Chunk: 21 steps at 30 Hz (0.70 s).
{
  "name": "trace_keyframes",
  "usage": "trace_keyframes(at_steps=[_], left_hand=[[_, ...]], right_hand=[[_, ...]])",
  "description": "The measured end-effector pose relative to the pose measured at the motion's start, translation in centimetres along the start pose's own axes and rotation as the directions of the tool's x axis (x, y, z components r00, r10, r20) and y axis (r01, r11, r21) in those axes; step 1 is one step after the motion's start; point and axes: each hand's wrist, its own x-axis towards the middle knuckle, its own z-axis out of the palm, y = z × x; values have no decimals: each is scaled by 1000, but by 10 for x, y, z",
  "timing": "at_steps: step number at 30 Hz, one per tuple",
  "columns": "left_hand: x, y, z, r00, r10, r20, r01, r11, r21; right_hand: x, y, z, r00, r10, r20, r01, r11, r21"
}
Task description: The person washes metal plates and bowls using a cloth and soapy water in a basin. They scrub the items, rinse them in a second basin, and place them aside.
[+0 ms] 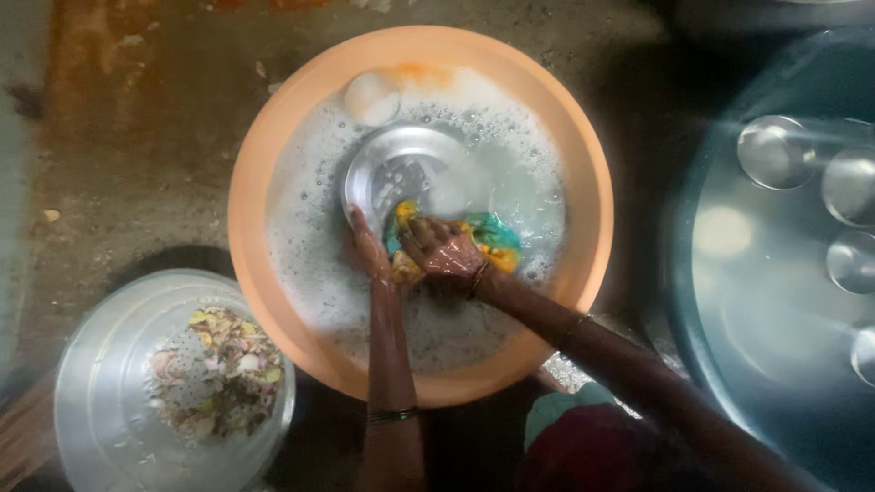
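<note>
Dim, soft-focus, dark shadowed edges

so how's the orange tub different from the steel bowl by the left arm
The orange tub is plastic-looking and holds soapy water; the steel bowl is grey metal and holds dry-looking food scraps. The tub is clearly wider than the bowl. Both hands, left hand and right hand, work in the tub; nothing touches the bowl. Both are round and sit on the floor.
</note>
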Motion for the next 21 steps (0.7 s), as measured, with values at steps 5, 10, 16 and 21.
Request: trace_keyframes(at_steps=[5, 10, 16, 21], left_hand=[[-8, -6, -3, 723, 291, 626, -19, 915, -403], [-22, 29, -6, 853, -244, 462, 407, 864, -296], [-27, 50, -12, 841, 0, 542, 272, 865, -423], [-19, 27, -16, 768, -145, 623, 501, 741, -446]], right_hand=[[-21, 42, 17, 910, 288, -299, 196, 337, 921], [-38, 117, 38, 642, 715, 277, -328, -71, 942], [-37, 121, 17, 885, 438, -160, -458, 881, -118], [-32, 80, -24, 842, 521, 139, -513, 694, 505]])
